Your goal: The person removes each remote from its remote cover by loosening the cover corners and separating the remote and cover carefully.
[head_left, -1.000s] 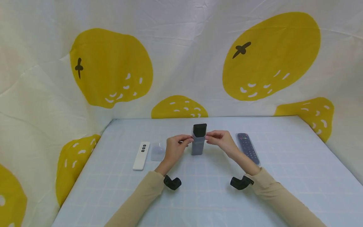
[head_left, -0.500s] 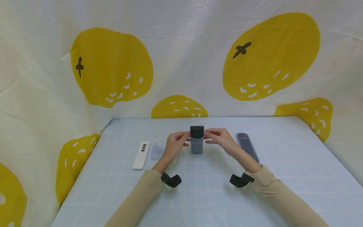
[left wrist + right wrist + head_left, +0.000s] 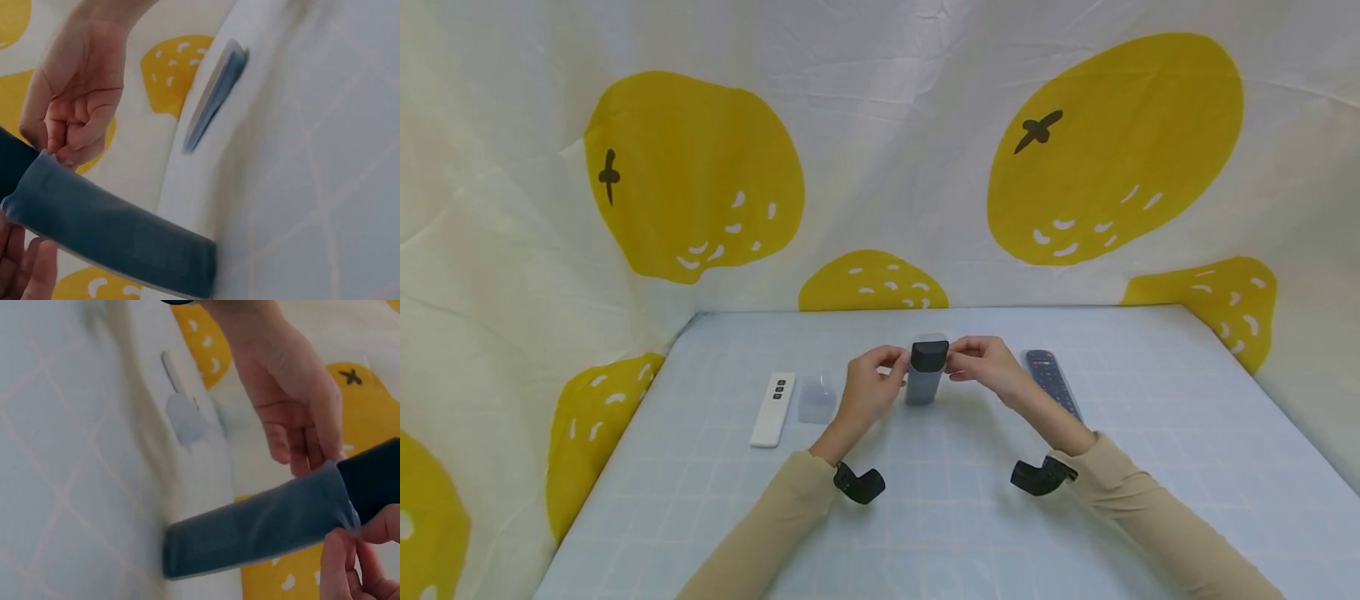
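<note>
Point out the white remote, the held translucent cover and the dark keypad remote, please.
White remote (image 3: 772,411): head view, its face.
Held translucent cover (image 3: 122,229): left wrist view, its side.
Dark keypad remote (image 3: 1051,381): head view, the keypad.

Thin semi-transp. plas. pouch (image 3: 125,228), smooth wht plas. remote (image 3: 771,421), matt cloth cuff (image 3: 805,483)

2 plain beige sleeves (image 3: 775,517), 2 curved black wrist cameras (image 3: 860,485)
</note>
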Demonstrator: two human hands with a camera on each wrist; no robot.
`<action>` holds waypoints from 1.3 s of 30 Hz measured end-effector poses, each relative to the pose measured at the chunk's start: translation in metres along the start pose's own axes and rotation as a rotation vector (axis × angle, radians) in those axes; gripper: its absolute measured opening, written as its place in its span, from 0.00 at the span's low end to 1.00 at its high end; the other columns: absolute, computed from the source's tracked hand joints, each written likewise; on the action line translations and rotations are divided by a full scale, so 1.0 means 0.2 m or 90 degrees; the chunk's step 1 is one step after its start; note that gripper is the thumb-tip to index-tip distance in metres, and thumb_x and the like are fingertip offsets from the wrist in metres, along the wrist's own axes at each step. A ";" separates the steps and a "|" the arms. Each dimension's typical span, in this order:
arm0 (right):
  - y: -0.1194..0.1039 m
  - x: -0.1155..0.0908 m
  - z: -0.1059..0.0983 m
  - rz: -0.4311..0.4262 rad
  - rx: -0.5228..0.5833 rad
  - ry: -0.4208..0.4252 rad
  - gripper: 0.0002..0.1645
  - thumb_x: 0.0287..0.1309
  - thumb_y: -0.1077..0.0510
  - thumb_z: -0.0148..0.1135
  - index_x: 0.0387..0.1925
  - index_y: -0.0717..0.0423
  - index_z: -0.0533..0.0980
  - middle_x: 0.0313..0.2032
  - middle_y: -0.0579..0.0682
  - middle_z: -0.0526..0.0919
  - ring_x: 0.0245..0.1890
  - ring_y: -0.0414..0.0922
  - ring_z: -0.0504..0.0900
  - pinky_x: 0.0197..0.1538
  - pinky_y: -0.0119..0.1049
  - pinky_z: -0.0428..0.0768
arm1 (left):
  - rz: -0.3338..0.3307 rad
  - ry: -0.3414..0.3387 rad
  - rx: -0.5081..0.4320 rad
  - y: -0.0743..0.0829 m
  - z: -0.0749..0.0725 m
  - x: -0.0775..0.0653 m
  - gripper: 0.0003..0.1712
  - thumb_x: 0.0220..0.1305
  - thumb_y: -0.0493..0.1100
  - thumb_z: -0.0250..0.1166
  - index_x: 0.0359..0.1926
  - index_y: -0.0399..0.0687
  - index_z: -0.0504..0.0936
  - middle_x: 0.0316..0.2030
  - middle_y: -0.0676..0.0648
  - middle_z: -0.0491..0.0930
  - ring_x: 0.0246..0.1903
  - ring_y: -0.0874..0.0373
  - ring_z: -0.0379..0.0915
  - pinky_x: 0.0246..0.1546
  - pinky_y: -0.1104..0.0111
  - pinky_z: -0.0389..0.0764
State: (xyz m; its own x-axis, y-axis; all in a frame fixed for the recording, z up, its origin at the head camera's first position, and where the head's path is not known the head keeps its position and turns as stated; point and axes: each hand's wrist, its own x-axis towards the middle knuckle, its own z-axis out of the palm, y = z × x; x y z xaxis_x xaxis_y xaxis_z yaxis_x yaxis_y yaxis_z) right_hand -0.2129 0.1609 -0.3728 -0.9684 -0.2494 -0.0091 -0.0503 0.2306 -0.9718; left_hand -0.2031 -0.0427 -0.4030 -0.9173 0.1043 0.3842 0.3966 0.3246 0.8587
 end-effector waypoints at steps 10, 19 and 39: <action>0.02 0.00 0.03 0.031 0.016 0.009 0.11 0.60 0.64 0.56 0.38 0.72 0.77 0.29 0.48 0.85 0.27 0.36 0.82 0.37 0.31 0.85 | -0.003 0.028 0.023 -0.02 0.02 -0.03 0.07 0.65 0.37 0.62 0.37 0.37 0.83 0.29 0.42 0.83 0.26 0.56 0.79 0.22 0.76 0.81; 0.08 -0.01 0.05 0.068 0.034 0.025 0.10 0.61 0.64 0.56 0.34 0.70 0.77 0.25 0.44 0.82 0.25 0.35 0.82 0.37 0.31 0.85 | -0.045 0.003 0.023 -0.07 0.04 -0.05 0.08 0.64 0.37 0.62 0.37 0.35 0.83 0.27 0.37 0.83 0.25 0.52 0.79 0.20 0.76 0.80; 0.05 0.00 0.03 0.193 0.331 -0.095 0.31 0.68 0.64 0.52 0.67 0.76 0.57 0.35 0.43 0.86 0.38 0.35 0.85 0.47 0.27 0.81 | -0.291 -0.030 -0.208 -0.03 -0.02 0.00 0.18 0.66 0.41 0.62 0.51 0.33 0.81 0.48 0.36 0.83 0.46 0.48 0.83 0.44 0.67 0.83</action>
State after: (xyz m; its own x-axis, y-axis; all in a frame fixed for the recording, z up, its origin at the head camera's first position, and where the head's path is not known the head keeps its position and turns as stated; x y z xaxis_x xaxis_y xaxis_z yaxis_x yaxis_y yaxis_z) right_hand -0.2118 0.1584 -0.3833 -0.8743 -0.3823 -0.2991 0.3836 -0.1667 -0.9083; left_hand -0.2051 -0.0484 -0.4062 -0.9960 0.0665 -0.0603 -0.0578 0.0388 0.9976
